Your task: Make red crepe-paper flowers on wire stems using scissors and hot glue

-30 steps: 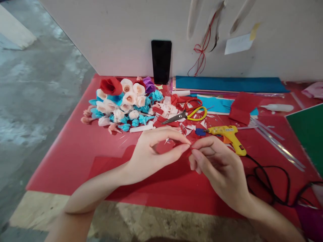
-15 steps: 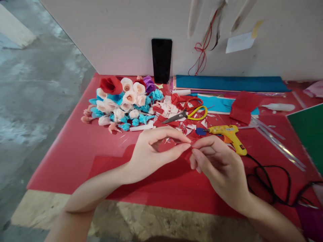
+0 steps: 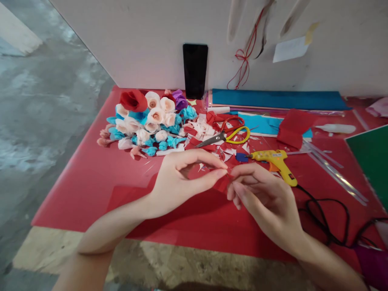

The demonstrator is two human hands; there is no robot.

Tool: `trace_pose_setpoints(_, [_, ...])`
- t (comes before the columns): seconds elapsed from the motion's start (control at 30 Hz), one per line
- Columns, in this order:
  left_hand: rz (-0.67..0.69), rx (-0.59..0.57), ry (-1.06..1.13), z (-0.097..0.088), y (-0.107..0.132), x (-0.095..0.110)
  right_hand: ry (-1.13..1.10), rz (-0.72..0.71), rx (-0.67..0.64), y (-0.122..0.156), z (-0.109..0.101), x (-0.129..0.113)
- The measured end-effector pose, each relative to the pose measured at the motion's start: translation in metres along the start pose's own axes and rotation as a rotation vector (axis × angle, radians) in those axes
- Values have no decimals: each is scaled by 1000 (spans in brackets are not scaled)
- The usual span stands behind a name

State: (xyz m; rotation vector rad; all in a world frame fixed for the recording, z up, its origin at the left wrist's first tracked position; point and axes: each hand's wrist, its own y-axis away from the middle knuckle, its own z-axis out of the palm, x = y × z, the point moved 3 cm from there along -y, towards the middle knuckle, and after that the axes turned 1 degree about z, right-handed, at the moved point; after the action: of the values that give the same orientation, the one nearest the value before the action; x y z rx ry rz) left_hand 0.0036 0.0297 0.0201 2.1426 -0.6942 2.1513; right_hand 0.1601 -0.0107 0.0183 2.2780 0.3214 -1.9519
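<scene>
Between my two hands is a small piece of red crepe paper [image 3: 222,184], hard to pick out against the red tabletop. My left hand [image 3: 182,182] pinches its upper edge between thumb and fingertips. Close beside it, my right hand [image 3: 263,198] has its thumb and curled fingers closed on the same paper from the right. Beyond my hands lie scissors [image 3: 224,137] with one red and one yellow handle, on paper scraps [image 3: 201,127]. A yellow glue gun [image 3: 274,157] rests just past my right hand, its nozzle over a small blue piece [image 3: 241,157].
Paper flowers [image 3: 156,117] in several colours are heaped at the back left. A black phone [image 3: 195,70] leans on the white board behind. Blue paper [image 3: 279,100], clear glue sticks [image 3: 336,171], a white bottle [image 3: 336,128] and a black cord [image 3: 318,202] lie to the right.
My fingertips have come slightly apart, and more of the red paper shows between them. My left hand has shifted a little to the left.
</scene>
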Motion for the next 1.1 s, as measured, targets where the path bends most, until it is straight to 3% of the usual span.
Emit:
trace_pose_setpoints(0.5, [-67,24,31,2,-1,-1,-37,32,68,-3,2,0])
trace_pose_setpoints(0.7, [-60,-61,96,7,0,-5,-54,-1,126,0,0,-1])
trace_pose_setpoints(1.1, [-92,2,130,6,2,-8,-17,18,135,-1,3,4])
